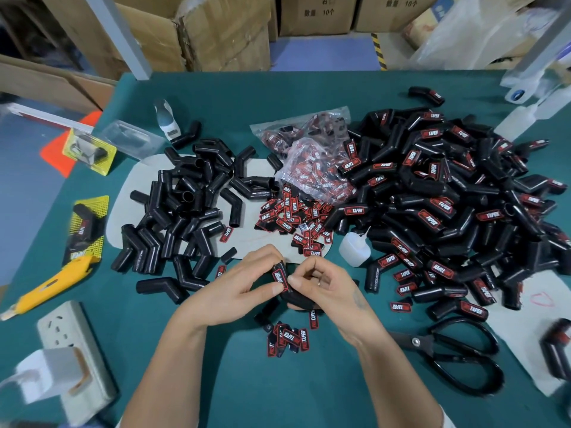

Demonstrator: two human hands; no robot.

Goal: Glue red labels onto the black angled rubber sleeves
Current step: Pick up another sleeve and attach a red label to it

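We pinch one sleeve (pixel 285 288) between our left hand (pixel 244 288) and right hand (pixel 324 288), thumbs pressing its red label (pixel 280 278) flat so glue bonds; glue bottle (pixel 353 250), loose labels (pixel 293 222) nearby, bare sleeves (pixel 185 205) left, finished pile (pixel 448 205) right.

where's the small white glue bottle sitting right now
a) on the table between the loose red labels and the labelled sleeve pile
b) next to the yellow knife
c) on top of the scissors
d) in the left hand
a: the glue bottle stands on the table, just right of the loose red labels and at the left edge of the labelled sleeve pile; neither hand touches it.
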